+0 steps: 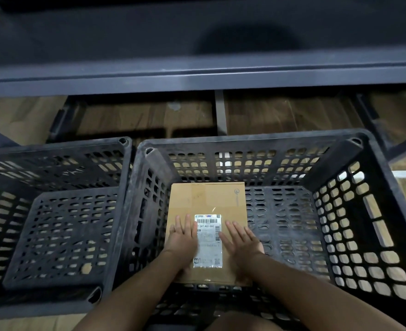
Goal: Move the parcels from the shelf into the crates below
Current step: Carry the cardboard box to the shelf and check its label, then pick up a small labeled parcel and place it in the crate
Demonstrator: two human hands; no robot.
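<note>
Parcel (209, 199) lying in the right crate (245, 139), nothing gripped.
The left crate (54, 146) stands just beside the right one. In the right one the cardboard parcel lies flat on the floor, close to the left wall. Your left hand (182, 235) and right hand (242, 240) rest on its top, fingers straight, either side of the shipping label (208, 242). It looks stiff, flat and probably light; take such boxes by the two long edges, not the glossy label.

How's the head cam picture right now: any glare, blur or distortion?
Head view: dim overall; glare on the label of the parcel; left hand and right hand slightly blurred; wide-angle lens bows the shelf edge and crate rim; round shadow on the shelf.
</note>
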